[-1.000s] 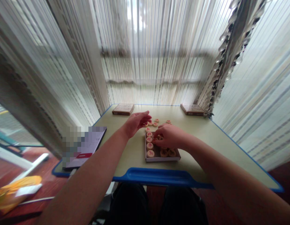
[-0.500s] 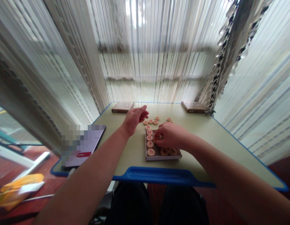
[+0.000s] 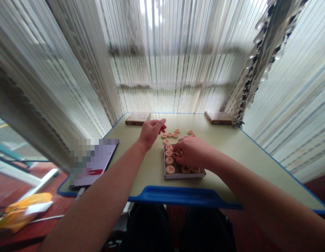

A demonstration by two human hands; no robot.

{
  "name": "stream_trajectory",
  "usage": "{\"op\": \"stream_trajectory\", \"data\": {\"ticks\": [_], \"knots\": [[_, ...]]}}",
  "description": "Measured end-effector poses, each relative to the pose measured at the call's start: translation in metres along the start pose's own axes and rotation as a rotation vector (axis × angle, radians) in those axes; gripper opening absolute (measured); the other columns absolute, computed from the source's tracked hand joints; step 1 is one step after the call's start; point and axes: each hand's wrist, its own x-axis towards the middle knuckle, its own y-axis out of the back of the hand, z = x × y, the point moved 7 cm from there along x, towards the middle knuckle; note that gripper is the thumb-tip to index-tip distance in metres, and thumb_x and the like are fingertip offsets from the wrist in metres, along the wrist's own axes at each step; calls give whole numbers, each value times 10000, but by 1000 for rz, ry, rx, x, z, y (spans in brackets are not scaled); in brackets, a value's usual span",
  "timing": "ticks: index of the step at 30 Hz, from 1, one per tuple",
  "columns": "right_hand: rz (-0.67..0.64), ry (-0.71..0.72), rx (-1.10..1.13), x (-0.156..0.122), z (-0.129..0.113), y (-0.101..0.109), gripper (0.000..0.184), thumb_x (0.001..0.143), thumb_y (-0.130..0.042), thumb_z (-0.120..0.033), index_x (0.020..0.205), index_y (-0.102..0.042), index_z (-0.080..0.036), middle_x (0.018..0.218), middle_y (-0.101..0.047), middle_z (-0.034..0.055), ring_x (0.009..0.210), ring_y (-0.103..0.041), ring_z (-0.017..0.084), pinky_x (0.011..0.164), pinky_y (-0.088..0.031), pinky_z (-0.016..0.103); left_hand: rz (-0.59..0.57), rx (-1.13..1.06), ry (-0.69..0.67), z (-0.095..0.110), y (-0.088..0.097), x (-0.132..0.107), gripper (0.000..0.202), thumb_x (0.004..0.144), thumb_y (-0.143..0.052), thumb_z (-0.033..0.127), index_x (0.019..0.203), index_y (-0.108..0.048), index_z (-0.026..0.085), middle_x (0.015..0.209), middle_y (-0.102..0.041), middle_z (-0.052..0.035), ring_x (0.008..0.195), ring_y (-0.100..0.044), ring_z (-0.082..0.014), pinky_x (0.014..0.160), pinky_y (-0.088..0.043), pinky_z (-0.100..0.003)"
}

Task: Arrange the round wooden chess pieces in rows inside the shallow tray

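Note:
A shallow box (image 3: pixel 183 174) with several round wooden chess pieces marked in red sits near the table's front edge. My right hand (image 3: pixel 191 151) rests over the box, fingers curled and pinched on a piece (image 3: pixel 178 152) inside it. My left hand (image 3: pixel 151 130) hovers further back and to the left, fingers loosely curled, just beside several loose pieces (image 3: pixel 175 134) lying on the table behind the box. I see nothing in the left hand's fingers.
The table (image 3: pixel 230 147) is pale green with a blue rim and a blue tray lip (image 3: pixel 178 195) at the front. Two flat brown boxes lie at the back, one on the left (image 3: pixel 138 118) and one on the right (image 3: pixel 219 118). A notebook (image 3: pixel 93 164) lies at the left edge. String curtains hang all around.
My left hand has drawn back slightly to the left, away from the loose pieces. My right hand has stayed over the box, and the view has tilted a little.

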Motion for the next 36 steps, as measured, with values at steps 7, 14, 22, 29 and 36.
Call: {"op": "stream_trajectory", "data": {"ticks": [7, 14, 22, 29, 36], "knots": [[15, -32, -43, 6, 6, -5, 214, 706, -504, -372, 766, -672, -254, 789, -650, 41, 743, -563, 183, 636, -380, 276, -3, 81, -56, 2, -2, -1, 358, 702, -537, 455, 560, -601, 132, 472, -552, -7, 436, -450, -70, 453, -344, -211], [22, -61, -50, 7, 9, -6, 249, 725, -500, -399, 823, -683, -263, 808, -656, 45, 764, -569, 192, 609, -381, 268, 10, 164, -117, 7, 0, -1, 355, 733, -507, 426, 554, -603, 135, 460, -546, 1, 431, -460, -72, 466, -368, -216], [5, -41, 12, 9, 6, -5, 222, 710, -518, -275, 845, -693, -255, 802, -664, 41, 746, -572, 185, 669, -397, 277, -27, 246, -135, 10, 0, -2, 372, 744, -484, 431, 577, -622, 129, 485, -567, -15, 430, -450, -71, 461, -358, -210], [-7, -105, 42, 11, 8, -6, 222, 704, -524, -265, 853, -688, -268, 811, -660, 34, 727, -575, 172, 667, -396, 262, -57, 280, -134, 8, -3, -3, 385, 741, -474, 446, 581, -626, 130, 491, -576, -23, 422, -441, -78, 449, -343, -219], [20, -106, 54, 12, 12, -7, 226, 704, -508, -244, 837, -689, -268, 806, -656, 29, 710, -567, 164, 655, -395, 258, -246, 466, -100, 8, -11, -6, 348, 717, -500, 417, 588, -646, 130, 529, -605, -34, 462, -469, -94, 490, -344, -225]]}}
